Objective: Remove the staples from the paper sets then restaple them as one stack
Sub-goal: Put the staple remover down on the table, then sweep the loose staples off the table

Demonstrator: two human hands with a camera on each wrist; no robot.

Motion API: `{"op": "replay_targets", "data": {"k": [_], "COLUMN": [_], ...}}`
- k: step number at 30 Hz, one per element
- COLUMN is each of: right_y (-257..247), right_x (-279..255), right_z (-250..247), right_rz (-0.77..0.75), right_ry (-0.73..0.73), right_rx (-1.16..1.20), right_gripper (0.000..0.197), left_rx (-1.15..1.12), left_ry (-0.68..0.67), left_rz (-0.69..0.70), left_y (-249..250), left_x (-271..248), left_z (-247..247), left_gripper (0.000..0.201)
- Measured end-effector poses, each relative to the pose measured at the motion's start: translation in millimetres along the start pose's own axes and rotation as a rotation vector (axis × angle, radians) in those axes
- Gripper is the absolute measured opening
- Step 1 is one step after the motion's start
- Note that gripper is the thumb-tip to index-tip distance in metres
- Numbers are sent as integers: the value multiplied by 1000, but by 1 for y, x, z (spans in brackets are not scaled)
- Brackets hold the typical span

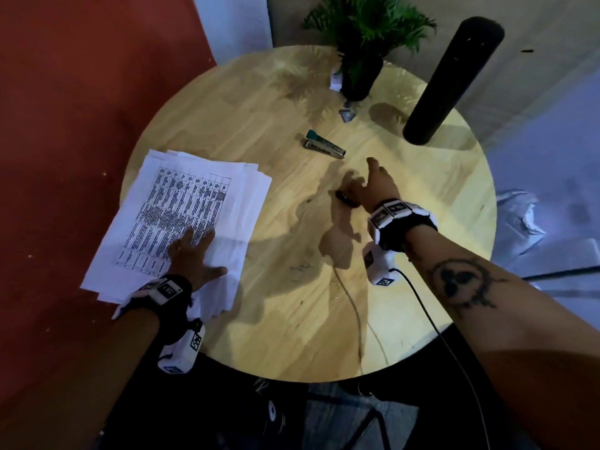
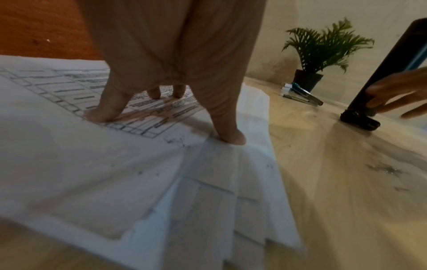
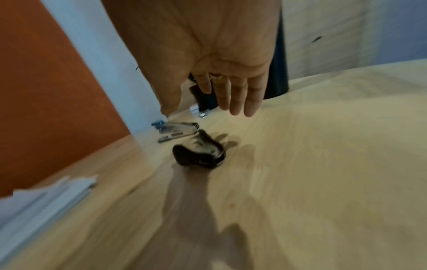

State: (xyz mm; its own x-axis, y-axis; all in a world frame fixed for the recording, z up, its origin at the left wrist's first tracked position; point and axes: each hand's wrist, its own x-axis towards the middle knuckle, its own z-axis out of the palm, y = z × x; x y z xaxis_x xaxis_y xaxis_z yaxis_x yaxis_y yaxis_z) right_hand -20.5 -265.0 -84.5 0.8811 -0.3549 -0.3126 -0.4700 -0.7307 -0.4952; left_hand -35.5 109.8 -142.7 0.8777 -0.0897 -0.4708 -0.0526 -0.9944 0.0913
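Observation:
A fanned stack of printed papers (image 1: 181, 219) (image 2: 92, 164) lies on the left of the round wooden table (image 1: 324, 303). My left hand (image 1: 194, 254) (image 2: 175, 102) presses flat on the papers with spread fingertips. A black staple remover (image 1: 345, 199) (image 3: 199, 154) (image 2: 360, 119) lies on the table's middle. My right hand (image 1: 378, 183) (image 3: 221, 87) hovers just above it, fingers straight, holding nothing. A green and metal stapler (image 1: 324, 144) (image 3: 177, 130) (image 2: 302, 94) lies beyond the remover, toward the plant.
A potted fern (image 1: 363, 43) (image 2: 321, 53) stands at the table's far edge with a small staple box (image 1: 336, 81) beside it. A tall black cylinder (image 1: 451, 79) stands at the back right. Loose removed staples (image 1: 300, 269) (image 2: 385, 169) lie near the front.

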Motion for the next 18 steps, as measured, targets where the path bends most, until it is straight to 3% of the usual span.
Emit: {"op": "replay_targets", "data": {"k": [6, 10, 13, 16, 18], "right_y": [53, 108, 152, 193, 219], "right_x": [-55, -92, -109, -136, -157], "right_z": [-49, -76, -102, -121, -126], "right_rz": [65, 106, 250, 411, 492], "right_ry": [246, 324, 429, 550, 591], "right_rx": [151, 166, 305, 609, 827], "right_gripper": [35, 31, 36, 18, 22], "left_rx": [26, 60, 81, 79, 82], "left_ry": [-30, -64, 50, 166, 131], "left_rz": [4, 32, 15, 205, 360], "left_y": [6, 11, 45, 112, 164], "left_x": [-6, -5, -13, -40, -67], "left_z": [-9, -20, -41, -49, -38], "left_gripper": [94, 98, 94, 81, 75]}}
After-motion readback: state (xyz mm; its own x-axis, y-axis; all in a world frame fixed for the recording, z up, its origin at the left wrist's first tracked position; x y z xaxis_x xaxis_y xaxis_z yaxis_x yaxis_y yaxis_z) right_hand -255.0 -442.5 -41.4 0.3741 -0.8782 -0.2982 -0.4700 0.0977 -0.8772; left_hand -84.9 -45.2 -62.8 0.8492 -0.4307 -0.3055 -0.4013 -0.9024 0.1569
